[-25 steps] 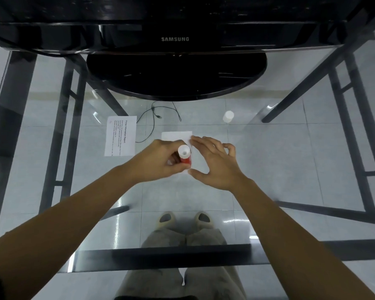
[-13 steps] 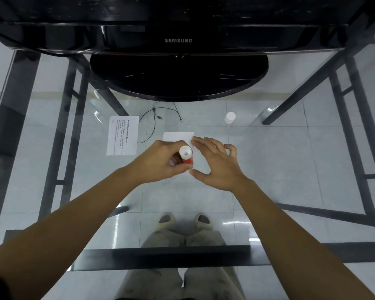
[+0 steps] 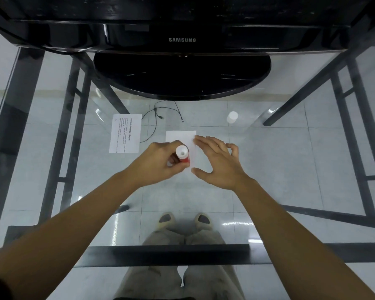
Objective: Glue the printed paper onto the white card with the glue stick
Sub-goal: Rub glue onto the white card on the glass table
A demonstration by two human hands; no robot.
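Note:
On the glass table lies the white card [image 3: 180,135], partly covered by both hands. My left hand [image 3: 158,162] grips the red glue stick [image 3: 183,156] upright over the card, its white end facing the camera. My right hand [image 3: 219,162] rests flat on the card's right edge with fingers spread, holding nothing. The printed paper [image 3: 125,133] lies flat on the glass to the left of the card, apart from it. The glue stick's white cap [image 3: 232,117] stands on the glass at the back right.
A black Samsung monitor [image 3: 182,40] on a round black base [image 3: 182,79] stands at the back of the glass table [image 3: 290,159]. Dark metal frame bars show through the glass, with a cable on the floor and my legs and shoes below.
The hands have barely moved; the glue stick stays upright over the card in my left hand and my right hand stays on the card's edge.

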